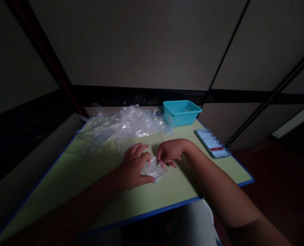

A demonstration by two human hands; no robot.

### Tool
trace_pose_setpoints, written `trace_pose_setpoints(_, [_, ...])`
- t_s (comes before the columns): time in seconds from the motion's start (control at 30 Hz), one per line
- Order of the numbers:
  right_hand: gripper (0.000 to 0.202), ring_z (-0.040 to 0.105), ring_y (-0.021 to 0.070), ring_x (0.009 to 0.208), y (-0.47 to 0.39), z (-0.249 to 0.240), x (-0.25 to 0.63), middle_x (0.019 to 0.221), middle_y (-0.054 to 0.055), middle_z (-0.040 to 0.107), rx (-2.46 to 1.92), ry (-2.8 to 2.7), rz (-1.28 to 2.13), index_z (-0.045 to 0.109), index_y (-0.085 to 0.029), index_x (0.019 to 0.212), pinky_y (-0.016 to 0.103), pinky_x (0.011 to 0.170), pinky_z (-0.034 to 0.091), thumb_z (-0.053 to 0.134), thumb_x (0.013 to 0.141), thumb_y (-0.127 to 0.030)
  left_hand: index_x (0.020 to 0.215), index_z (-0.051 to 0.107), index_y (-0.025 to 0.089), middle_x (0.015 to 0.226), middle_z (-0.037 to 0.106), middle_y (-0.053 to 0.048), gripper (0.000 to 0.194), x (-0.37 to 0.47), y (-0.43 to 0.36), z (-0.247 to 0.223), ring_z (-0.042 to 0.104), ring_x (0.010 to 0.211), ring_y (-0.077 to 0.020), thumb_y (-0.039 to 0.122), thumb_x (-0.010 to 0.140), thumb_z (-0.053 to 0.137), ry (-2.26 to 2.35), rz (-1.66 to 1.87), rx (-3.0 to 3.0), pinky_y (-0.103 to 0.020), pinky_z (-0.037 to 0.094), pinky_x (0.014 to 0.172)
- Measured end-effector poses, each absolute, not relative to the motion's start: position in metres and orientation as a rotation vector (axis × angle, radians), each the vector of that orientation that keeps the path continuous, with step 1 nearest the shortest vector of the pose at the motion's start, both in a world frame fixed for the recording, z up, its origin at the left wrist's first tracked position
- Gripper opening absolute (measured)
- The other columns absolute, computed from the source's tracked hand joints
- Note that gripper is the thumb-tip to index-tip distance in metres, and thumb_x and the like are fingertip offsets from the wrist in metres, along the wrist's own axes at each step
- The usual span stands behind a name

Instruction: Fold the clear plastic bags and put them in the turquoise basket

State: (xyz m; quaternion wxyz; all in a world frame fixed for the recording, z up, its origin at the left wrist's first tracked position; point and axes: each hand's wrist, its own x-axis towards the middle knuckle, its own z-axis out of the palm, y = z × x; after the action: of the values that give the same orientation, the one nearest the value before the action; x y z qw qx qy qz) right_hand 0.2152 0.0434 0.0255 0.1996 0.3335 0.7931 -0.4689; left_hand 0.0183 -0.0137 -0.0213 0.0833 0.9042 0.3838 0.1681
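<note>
A small folded clear plastic bag [154, 169] lies flat on the pale green table [110, 205] between my hands. My left hand [135, 167] rests at its left side with fingers spread, the thumb touching its near edge and a fingertip at its far left corner. From the right, my right hand [169, 152] bends over the bag with curled fingers, fingertips pressing on its upper right part. Whether those fingers pinch the plastic is partly hidden. Beyond both hands spreads a loose heap of crumpled clear plastic bags [133, 121].
A turquoise plastic basket [182, 118] stands at the back right of the table. A phone with a lit screen [213, 145] lies by the right edge. Behind the table rises a panelled wall [141, 44]. The blue table edge [152, 213] runs in front of my lap.
</note>
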Motion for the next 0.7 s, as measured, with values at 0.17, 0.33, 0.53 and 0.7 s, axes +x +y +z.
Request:
trace_pose_setpoints(0.17, [0.014, 0.044, 0.0063, 0.036, 0.05, 0.018, 0.215, 0.045, -0.006, 0.054, 0.975, 2.253, -1.28, 0.058, -0.014, 0.079, 0.016, 0.038, 0.03, 0.045, 0.074, -0.013, 0.095, 0.052, 0.02, 0.135, 0.033, -0.015, 0.052, 0.021, -0.018, -0.012, 0.021, 0.127, -0.0373, 0.046, 0.056, 0.075, 1.157, 0.433, 2.726, -0.055, 0.021, 0.099])
trace_pose_setpoints(0.33, [0.017, 0.042, 0.0071, 0.036, 0.055, 0.014, 0.216, 0.042, -0.007, 0.048, 1.073, 2.336, -1.262, 0.06, -0.013, 0.081, 0.017, 0.038, 0.031, 0.044, 0.074, -0.012, 0.096, 0.053, 0.02, 0.136, 0.033, -0.015, 0.05, 0.021, -0.018, -0.015, 0.02, 0.128, -0.0379, 0.049, 0.059, 0.072, 1.138, 0.415, 2.741, -0.056, 0.019, 0.1])
trace_pose_setpoints(0.53, [0.017, 0.035, 0.005, 0.032, 0.056, 0.016, 0.218, 0.04, -0.009, 0.045, 0.883, 2.281, -1.478, 0.062, -0.012, 0.085, 0.016, 0.034, 0.025, 0.047, 0.078, -0.016, 0.088, 0.051, 0.02, 0.133, 0.037, -0.015, 0.05, 0.021, -0.015, -0.02, 0.022, 0.127, -0.0383, 0.052, 0.056, 0.071, 1.165, 0.419, 2.761, -0.055, 0.022, 0.099])
trace_pose_setpoints(0.7, [0.019, 0.036, 0.0055, 0.031, 0.053, 0.015, 0.213, 0.038, -0.008, 0.045, 0.857, 2.294, -1.439, 0.064, -0.01, 0.083, 0.017, 0.034, 0.027, 0.047, 0.079, -0.017, 0.083, 0.051, 0.02, 0.133, 0.038, -0.015, 0.05, 0.023, -0.015, -0.018, 0.022, 0.127, -0.0394, 0.055, 0.055, 0.07, 1.197, 0.382, 2.756, -0.056, 0.022, 0.098])
